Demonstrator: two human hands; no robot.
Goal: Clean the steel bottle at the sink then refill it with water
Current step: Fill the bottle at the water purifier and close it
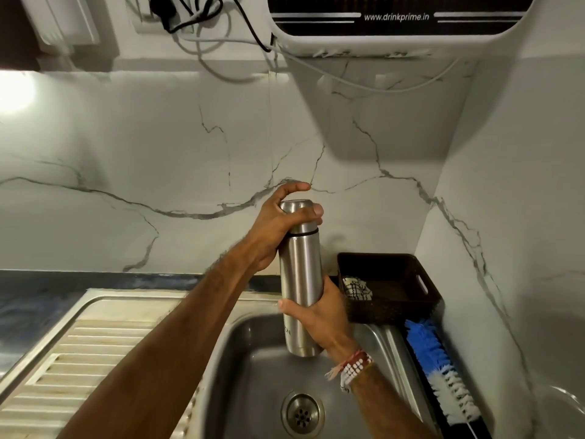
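Item 1: web address "www.drinkprime.in", white lettering on the dark front panel of the white wall-mounted water purifier [399,30], set between pairs of horizontal silver stripes; fully legible.

Item 2: printed mark on the lower body of the steel bottle [300,280], dark lettering running lengthwise along the side; only the closing letters "ON" can be made out (the rest is covered by the right hand [319,315] gripping the bottle, so the full word cannot be told).

No other text, numbers or signs are readable.
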